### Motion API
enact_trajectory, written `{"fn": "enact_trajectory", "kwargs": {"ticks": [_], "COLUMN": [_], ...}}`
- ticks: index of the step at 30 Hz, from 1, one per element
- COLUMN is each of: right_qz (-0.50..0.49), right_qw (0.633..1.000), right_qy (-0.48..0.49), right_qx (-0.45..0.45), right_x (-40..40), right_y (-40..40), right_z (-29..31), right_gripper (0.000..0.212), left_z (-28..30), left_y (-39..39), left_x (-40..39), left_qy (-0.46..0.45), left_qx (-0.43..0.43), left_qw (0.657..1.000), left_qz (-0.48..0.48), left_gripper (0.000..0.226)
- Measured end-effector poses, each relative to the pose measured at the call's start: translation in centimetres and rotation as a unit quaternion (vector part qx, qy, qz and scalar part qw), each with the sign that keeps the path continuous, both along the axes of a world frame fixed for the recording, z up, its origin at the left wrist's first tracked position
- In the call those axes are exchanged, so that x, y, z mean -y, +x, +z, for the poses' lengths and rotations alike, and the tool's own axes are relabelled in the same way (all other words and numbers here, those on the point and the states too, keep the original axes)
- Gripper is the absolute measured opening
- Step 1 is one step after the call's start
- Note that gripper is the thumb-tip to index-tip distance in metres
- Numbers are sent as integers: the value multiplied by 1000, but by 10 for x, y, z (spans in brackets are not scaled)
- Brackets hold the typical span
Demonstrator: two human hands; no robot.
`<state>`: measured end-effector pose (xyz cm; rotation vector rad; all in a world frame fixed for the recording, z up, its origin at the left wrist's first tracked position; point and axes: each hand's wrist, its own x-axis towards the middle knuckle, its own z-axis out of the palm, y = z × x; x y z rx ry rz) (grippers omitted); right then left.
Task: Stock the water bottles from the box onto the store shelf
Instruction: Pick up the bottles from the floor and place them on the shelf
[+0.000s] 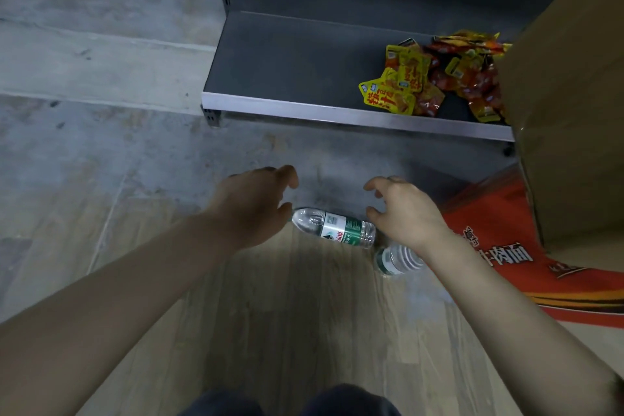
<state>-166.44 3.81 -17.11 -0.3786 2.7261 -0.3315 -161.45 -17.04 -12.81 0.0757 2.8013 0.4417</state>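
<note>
A clear water bottle (334,227) with a green and white label lies on its side on the floor between my hands. A second bottle (396,260) lies just right of it, partly hidden under my right wrist. My left hand (256,203) hovers above the first bottle's left end, fingers loosely spread, holding nothing. My right hand (403,209) hovers over its right end, fingers slightly curled and empty. The grey store shelf (290,67) stands ahead, its lowest board bare on the left. A cardboard box (570,118) stands at the right.
A pile of yellow and red snack packets (439,78) fills the right part of the shelf board. An orange printed carton flap (526,257) lies on the floor at the right. The floor is grey concrete and wood planks. My knees show at the bottom edge.
</note>
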Motion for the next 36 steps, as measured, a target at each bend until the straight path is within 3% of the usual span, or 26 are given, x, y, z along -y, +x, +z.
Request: {"fn": "enact_trajectory", "kwargs": {"ticks": [30, 36], "right_qz": [26, 50], "right_qw": [991, 987], "right_qy": [72, 92], "right_qx": [110, 120], "right_x": [31, 39], "right_y": [-38, -41], "right_z": [-196, -216], "right_gripper": [52, 60], "left_z": [-174, -185], "left_y": [-11, -8], "left_x": [6, 13], "left_qy": [4, 13], "left_qx": [7, -1], "left_qw": [1000, 1000], "left_qz": [-2, -4], "left_gripper": [33, 20]}}
